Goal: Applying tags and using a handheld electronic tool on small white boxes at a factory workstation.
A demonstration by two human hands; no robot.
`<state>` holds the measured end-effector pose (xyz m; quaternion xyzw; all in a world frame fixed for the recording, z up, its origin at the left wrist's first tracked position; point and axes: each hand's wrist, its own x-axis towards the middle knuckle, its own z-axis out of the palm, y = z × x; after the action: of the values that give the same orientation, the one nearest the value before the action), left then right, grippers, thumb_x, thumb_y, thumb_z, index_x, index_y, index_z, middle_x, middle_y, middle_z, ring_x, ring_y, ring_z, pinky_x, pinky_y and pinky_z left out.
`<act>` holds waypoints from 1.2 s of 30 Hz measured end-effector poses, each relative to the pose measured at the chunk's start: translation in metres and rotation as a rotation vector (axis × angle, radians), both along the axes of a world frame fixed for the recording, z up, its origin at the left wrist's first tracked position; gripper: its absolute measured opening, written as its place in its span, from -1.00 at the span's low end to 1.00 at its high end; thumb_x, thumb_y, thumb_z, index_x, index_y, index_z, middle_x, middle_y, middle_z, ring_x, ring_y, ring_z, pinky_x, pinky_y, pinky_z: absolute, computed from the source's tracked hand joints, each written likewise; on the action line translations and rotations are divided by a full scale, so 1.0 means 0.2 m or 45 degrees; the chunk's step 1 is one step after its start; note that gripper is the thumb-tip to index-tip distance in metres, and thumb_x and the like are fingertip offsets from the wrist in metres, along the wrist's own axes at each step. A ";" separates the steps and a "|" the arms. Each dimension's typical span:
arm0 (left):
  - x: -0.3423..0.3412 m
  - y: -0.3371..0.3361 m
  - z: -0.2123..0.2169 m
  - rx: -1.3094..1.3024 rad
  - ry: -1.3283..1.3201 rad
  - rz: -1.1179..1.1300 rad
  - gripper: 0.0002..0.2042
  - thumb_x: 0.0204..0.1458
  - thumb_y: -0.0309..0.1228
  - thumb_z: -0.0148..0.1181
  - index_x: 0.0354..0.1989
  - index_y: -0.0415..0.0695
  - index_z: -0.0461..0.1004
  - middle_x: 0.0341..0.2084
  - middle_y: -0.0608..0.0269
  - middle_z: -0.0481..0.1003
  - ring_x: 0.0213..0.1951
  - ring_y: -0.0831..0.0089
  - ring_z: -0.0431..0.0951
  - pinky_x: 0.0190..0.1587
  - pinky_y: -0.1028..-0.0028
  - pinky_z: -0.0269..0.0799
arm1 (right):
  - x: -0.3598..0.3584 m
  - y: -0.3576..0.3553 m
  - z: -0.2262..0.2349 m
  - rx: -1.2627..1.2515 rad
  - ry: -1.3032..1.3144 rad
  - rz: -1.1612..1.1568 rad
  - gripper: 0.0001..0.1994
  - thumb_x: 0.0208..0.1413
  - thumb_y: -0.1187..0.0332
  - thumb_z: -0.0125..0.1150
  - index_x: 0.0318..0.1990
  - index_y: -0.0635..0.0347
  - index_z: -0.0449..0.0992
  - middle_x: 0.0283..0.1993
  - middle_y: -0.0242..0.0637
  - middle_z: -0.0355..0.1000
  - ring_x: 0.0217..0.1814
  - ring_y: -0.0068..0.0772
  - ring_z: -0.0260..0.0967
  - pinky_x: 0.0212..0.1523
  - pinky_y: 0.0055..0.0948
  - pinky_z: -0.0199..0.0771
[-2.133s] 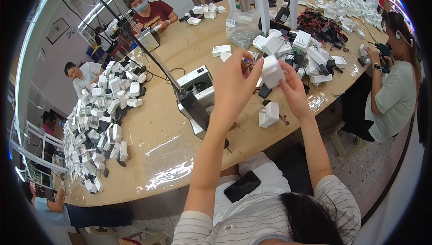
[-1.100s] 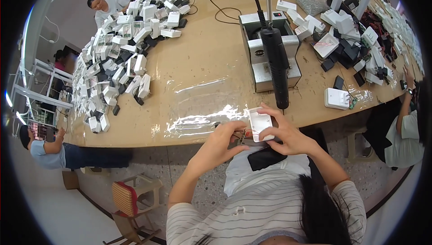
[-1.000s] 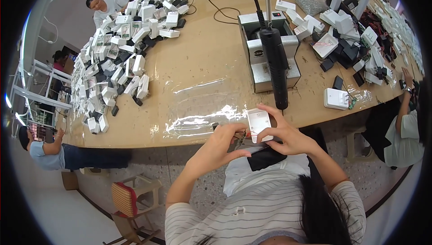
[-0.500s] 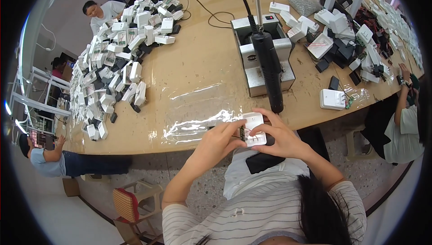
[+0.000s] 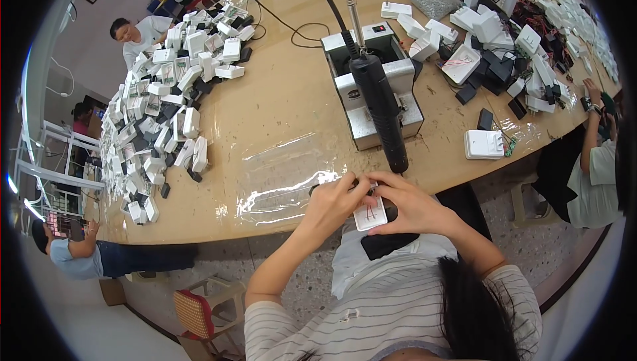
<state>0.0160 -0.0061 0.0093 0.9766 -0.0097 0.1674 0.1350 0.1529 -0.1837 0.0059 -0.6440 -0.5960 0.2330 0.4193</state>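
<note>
Pinching a small white plastic casing (image 5: 370,214) — red-marked — both hands' fingers (image 5: 361,188) closed on it.

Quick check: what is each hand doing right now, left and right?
Left hand: closed, fingers gripping the small white part at the table edge.
Right hand: closed on the same small white part, thumb beneath it.

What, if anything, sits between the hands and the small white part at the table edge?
Nothing visible. Both the left hand and right hand already touch the small white part, fingers pinched around it at the table edge. The hanging black screwdriver ends just above them, apart from the hands.
</note>
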 end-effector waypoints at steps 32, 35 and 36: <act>-0.04 -0.13 0.02 -0.532 0.142 0.277 -0.81 0.07 -0.30 0.39 -0.22 -0.05 0.53 -0.32 0.29 0.49 -0.48 0.22 0.60 -0.48 0.20 0.44 | -0.03 0.00 0.07 0.032 0.152 -0.066 -0.19 -0.19 0.15 0.65 0.21 0.25 0.36 0.31 -0.08 0.25 0.38 0.04 0.24 0.36 -0.17 0.29; -0.03 -0.14 0.01 -0.498 0.101 0.348 -0.81 0.05 -0.30 0.40 -0.26 -0.05 0.54 -0.32 0.31 0.49 -0.48 0.22 0.59 -0.49 0.23 0.43 | -0.02 -0.04 0.05 0.074 -0.217 -0.123 -0.20 -0.17 0.16 0.63 0.25 0.22 0.36 0.25 -0.10 0.33 0.25 0.00 0.35 0.26 -0.17 0.37; -0.04 -0.14 0.01 -0.501 0.120 0.348 -0.82 0.04 -0.31 0.40 -0.27 -0.06 0.54 -0.32 0.31 0.49 -0.48 0.22 0.59 -0.49 0.23 0.43 | 0.00 -0.05 0.04 0.368 -0.437 -0.356 -0.25 -0.13 0.18 0.60 0.23 0.23 0.38 0.20 -0.11 0.36 0.18 -0.04 0.38 0.19 -0.17 0.39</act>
<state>0.0081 -0.0342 0.0120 0.9305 0.1615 0.1370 0.2988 0.1537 -0.1927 0.0148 -0.6836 -0.5907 -0.0274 0.4278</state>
